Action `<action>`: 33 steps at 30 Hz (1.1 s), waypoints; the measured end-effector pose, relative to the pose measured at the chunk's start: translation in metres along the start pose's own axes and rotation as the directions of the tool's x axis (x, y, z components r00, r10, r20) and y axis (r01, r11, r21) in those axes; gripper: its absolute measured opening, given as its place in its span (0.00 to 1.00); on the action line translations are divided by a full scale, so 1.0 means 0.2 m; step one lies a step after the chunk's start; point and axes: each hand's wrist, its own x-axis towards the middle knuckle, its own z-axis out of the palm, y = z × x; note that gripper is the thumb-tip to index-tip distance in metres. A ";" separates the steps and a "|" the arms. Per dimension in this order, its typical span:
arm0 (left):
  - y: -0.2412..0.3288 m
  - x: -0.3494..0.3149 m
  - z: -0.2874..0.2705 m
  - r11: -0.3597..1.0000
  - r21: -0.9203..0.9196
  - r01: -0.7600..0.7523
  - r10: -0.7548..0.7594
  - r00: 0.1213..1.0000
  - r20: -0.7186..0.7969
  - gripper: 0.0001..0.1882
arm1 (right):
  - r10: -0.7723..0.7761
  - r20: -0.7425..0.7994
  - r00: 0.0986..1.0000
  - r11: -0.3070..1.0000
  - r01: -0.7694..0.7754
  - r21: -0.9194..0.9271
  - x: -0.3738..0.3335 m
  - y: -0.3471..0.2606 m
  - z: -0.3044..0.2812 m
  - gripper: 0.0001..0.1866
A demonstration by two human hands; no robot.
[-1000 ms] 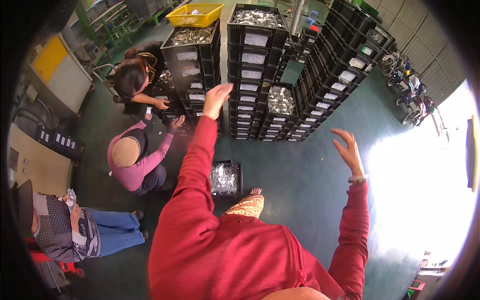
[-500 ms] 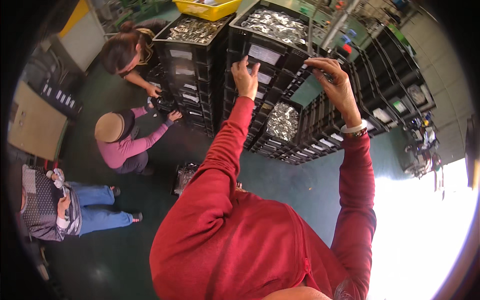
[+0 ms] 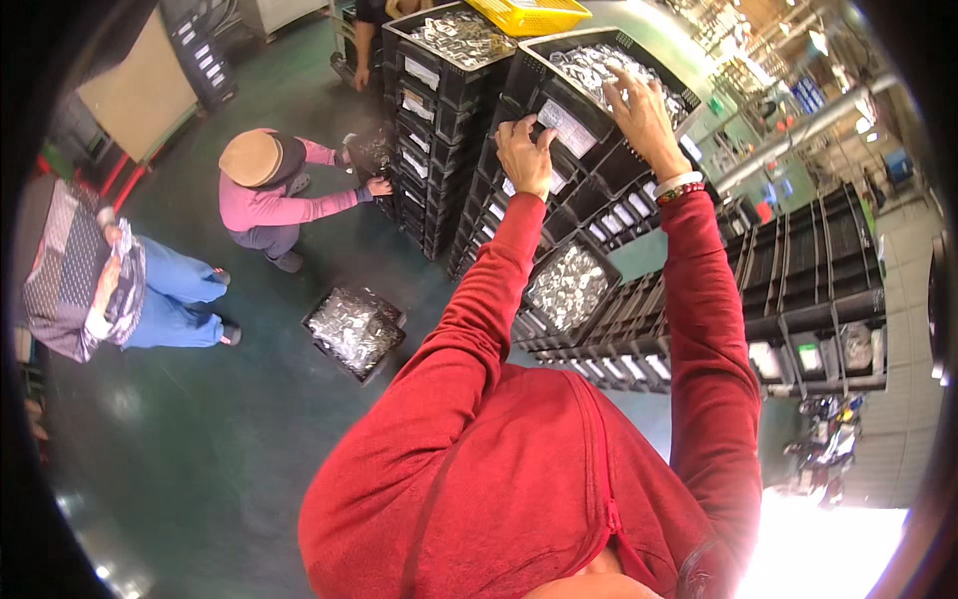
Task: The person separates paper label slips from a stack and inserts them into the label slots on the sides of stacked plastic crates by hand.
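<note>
My left hand (image 3: 526,157) rests against the front wall of the top black crate (image 3: 529,85), beside its white label (image 3: 567,128). Its fingers are bent and the thumb stands apart, with nothing seen in them. Over the same crate's near right rim reaches my right hand (image 3: 642,112), fingers spread just above the metal parts (image 3: 599,66) that fill it. Whether those fingertips touch the parts I cannot tell. The crate tops a tall stack.
A second stack (image 3: 414,150) stands to the left under a yellow basket (image 3: 534,14). Crates of metal parts sit below my arms (image 3: 569,290) and on the floor (image 3: 354,334). A crouching person in pink (image 3: 259,205) handles a crate; another person (image 3: 100,270) stands at far left.
My right hand has gone from the crate's right side to above the metal parts. My left hand stays at the front wall. The view has shifted, showing more of the floor crate.
</note>
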 end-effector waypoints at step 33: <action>0.00 0.07 0.00 0.924 -0.357 0.138 -0.110 0.989 0.099 0.13 | 0.427 -0.052 0.903 0.838 -0.373 0.399 -0.03 0.03 -0.02 0.20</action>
